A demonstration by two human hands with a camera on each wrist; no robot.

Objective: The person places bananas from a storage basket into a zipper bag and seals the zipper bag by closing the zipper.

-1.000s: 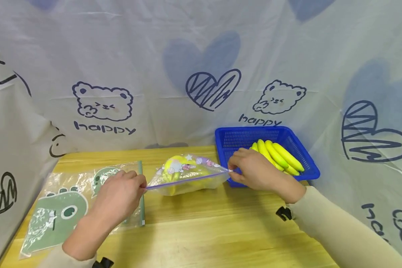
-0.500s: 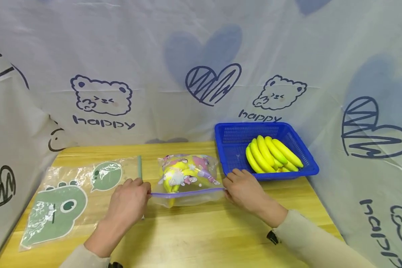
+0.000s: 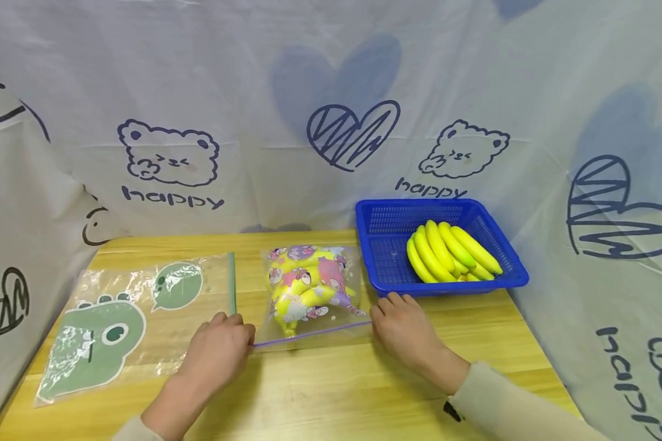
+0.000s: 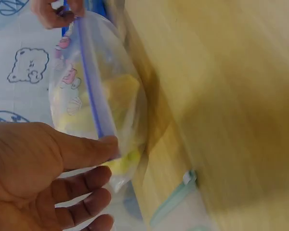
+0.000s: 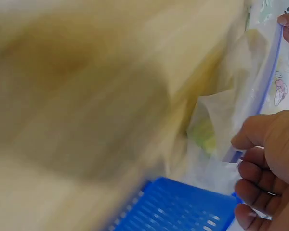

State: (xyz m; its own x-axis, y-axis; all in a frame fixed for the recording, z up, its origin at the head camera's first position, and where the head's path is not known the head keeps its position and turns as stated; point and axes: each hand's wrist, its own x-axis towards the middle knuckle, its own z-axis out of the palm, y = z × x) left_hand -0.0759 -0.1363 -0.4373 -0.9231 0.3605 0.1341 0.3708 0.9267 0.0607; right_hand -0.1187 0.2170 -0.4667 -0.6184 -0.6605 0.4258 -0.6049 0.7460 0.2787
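A clear printed zip bag with a purple closure strip lies on the table, and yellow bananas show inside it. My left hand pinches the left end of the strip between thumb and forefinger, as the left wrist view shows. At the strip's other end my right hand pinches the corner, its other fingers curled in the right wrist view. The strip is stretched nearly straight between both hands. Whether the closure is sealed, I cannot tell.
Behind my right hand stands a blue plastic basket with several bananas in its right half. A flat clear zip bag with a green dinosaur print lies on the left of the wooden table. A printed cloth hangs behind.
Both hands have brought the strip down and towards me, so the bag now lies flatter on the table with its printed face up. The basket and the dinosaur bag stayed put.
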